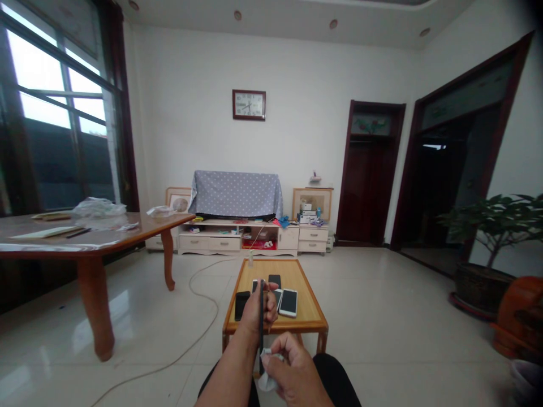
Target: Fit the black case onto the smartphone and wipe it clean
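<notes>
My left hand [255,310] is closed around a thin black phone [261,322] turned edge-on to me, so its screen is hidden. Lower down, my right hand [292,364] pinches a crumpled white tissue [267,381] against the phone's near end. Beyond my hands, several phones lie on the small wooden table [307,325]. A white phone with a dark screen [288,303] is at the right, and a black phone [242,305] is at the left. Another dark phone [275,281] lies farther back. My left hand partly covers the others.
A small clear bottle [250,260] stands at the little table's far edge. To the left is a larger brown table [139,223] with plastic bags on it. A cable [207,333] runs across the floor. At the right stands a potted plant [479,288]; a low white cabinet [224,243] lines the far wall.
</notes>
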The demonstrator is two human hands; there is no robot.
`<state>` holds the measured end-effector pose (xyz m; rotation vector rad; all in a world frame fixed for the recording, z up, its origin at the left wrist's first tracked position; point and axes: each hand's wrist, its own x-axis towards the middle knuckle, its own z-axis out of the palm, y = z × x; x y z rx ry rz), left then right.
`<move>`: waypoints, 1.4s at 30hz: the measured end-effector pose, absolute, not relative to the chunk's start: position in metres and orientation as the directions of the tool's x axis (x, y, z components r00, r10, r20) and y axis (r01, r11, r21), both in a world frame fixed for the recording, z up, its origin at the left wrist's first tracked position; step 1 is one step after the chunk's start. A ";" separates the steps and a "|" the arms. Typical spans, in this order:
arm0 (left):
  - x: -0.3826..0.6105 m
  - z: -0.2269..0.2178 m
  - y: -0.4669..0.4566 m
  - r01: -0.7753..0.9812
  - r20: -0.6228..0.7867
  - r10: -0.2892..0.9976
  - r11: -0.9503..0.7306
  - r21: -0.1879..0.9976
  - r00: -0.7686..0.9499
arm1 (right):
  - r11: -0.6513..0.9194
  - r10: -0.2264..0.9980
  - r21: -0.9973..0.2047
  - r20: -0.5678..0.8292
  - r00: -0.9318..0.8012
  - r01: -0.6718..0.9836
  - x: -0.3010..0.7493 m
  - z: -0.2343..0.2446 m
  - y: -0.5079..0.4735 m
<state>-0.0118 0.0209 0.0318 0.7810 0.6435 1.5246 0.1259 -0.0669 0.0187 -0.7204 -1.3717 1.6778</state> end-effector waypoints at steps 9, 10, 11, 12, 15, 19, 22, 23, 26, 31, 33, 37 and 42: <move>-0.007 0.021 0.018 -0.540 0.076 0.997 -0.080 0.838 -0.030 | 0.055 0.892 -0.981 0.133 -0.433 -0.188 0.120 0.005 -0.063; -0.005 0.021 0.017 -0.521 0.063 0.997 -0.075 0.850 -0.039 | 0.053 0.900 -0.975 0.140 -0.412 -0.217 0.120 0.010 -0.061; -0.004 0.022 0.016 -0.501 0.051 0.997 -0.071 0.862 -0.054 | 0.048 0.908 -0.968 0.144 -0.394 -0.245 0.120 0.017 -0.059; -0.002 0.023 0.016 -0.481 0.041 0.996 -0.072 0.874 -0.074 | 0.046 0.915 -0.962 0.149 -0.375 -0.270 0.120 0.023 -0.056; 0.003 0.027 0.013 -0.426 0.023 0.989 -0.085 0.901 -0.149 | 0.052 0.930 -0.949 0.160 -0.330 -0.312 0.121 0.037 -0.050; 0.003 0.030 0.011 -0.376 0.001 0.974 -0.089 0.922 -0.228 | 0.039 0.918 -0.960 0.144 -0.371 -0.277 0.126 0.024 -0.054; 0.000 0.031 0.009 -0.351 -0.004 0.962 -0.096 0.931 -0.274 | 0.027 0.901 -0.984 0.101 -0.422 -0.177 0.130 0.005 -0.063; 0.000 0.032 0.009 -0.343 -0.002 0.958 -0.100 0.934 -0.286 | 0.027 0.900 -0.987 0.093 -0.426 -0.158 0.131 0.002 -0.064; 0.004 0.035 0.007 -0.313 0.008 0.955 -0.105 0.944 -0.296 | 0.054 0.909 -0.978 0.131 -0.396 -0.200 0.133 0.009 -0.059; 0.017 0.042 0.009 -0.250 0.044 0.948 -0.128 0.960 -0.317 | 0.080 0.939 -0.934 0.187 -0.289 -0.347 0.132 0.053 -0.031; 0.018 0.043 0.010 -0.234 0.048 0.941 -0.132 0.963 -0.334 | 0.057 0.943 -0.912 0.183 -0.278 -0.406 0.132 0.061 -0.026; 0.010 0.039 0.012 -0.231 0.035 0.932 -0.125 0.965 -0.360 | 0.035 0.930 -0.933 0.161 -0.330 -0.357 0.132 0.043 -0.037; 0.001 0.036 0.013 -0.251 0.015 0.917 -0.125 0.960 -0.398 | 0.003 0.904 -0.968 0.109 -0.412 -0.250 0.132 0.014 -0.054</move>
